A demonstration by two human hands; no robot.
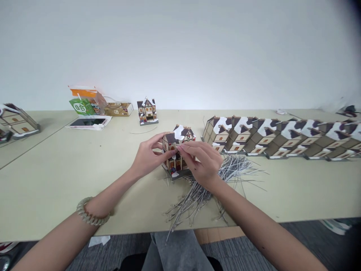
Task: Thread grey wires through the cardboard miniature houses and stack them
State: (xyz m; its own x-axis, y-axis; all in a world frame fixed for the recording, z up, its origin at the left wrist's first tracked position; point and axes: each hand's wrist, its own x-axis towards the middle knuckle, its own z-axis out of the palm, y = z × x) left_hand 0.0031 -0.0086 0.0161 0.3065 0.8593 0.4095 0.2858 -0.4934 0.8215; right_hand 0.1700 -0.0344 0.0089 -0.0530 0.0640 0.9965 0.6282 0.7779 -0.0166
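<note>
Miniature paper house (178,150) stands upright, front toward the wearer, just beside the wire pile (203,188). Left hand (148,156) and right hand (203,160) fingers clamp its front wall.

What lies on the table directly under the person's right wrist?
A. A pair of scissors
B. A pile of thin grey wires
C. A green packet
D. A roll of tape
B: a heap of thin grey wires spreads beneath the right hand, beside the small house.

Bare table (56,169) lies open leftward; row of paper houses (279,139) blocks the right; wire pile (197,192) clutters the near edge
</note>
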